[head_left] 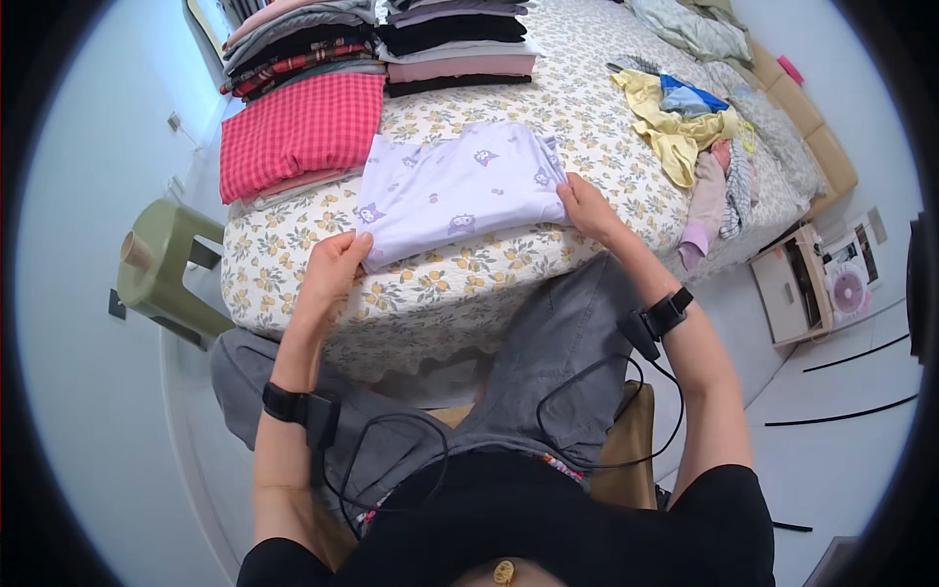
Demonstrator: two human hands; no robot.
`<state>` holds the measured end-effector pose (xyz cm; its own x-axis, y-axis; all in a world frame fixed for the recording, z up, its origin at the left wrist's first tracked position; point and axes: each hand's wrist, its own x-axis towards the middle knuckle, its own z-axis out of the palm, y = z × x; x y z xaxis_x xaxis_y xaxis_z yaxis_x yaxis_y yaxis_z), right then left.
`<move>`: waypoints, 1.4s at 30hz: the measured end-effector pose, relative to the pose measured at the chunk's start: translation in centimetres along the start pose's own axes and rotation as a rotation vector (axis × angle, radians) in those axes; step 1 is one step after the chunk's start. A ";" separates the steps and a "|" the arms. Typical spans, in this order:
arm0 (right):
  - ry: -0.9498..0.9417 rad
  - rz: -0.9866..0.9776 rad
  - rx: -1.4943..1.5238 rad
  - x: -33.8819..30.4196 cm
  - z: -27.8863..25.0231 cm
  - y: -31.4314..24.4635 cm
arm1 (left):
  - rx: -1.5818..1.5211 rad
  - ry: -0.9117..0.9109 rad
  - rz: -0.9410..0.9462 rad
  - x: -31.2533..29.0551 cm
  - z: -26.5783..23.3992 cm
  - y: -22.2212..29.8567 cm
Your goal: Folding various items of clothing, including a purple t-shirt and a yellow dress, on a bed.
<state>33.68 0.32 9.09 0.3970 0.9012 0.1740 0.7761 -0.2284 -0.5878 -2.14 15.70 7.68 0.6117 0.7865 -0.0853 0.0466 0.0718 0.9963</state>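
A lavender garment (430, 191) with small purple cartoon figures lies folded into a wide rectangle on the front of the bed. My left hand (335, 266) pinches its near left corner, thumb on top. At its right edge my right hand (589, 207) grips the cloth, with the thumb above and the fingers partly hidden beneath. The fabric between the two hands is fairly flat, with slight bunching at the far right. What kind of garment it is cannot be made out.
The bed (430, 303) wears a lemon-patterned cover. A red checked folded cloth (303, 137) and folded stacks (460, 67) stand behind. Loose clothes, including a yellow garment (665, 137), lie at right. A green stool (171, 264) carries a paper roll (135, 249). Cables (680, 411) hang from my wrist bands.
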 end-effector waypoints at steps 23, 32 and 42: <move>0.518 0.130 0.096 8.8 5.6 2.2 | 0.843 0.782 0.282 11.6 3.4 -0.4; 0.179 0.282 0.092 12.0 2.4 0.4 | 0.818 0.627 0.131 13.4 2.9 2.2; 0.134 0.237 0.184 12.7 3.3 2.4 | 0.567 0.629 0.124 14.0 2.1 0.0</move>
<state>39.00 12.44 7.32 0.6266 0.7715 0.1105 0.5577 -0.3448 -0.7550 8.06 25.48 6.53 0.0945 0.9746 0.2032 0.4991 -0.2230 0.8374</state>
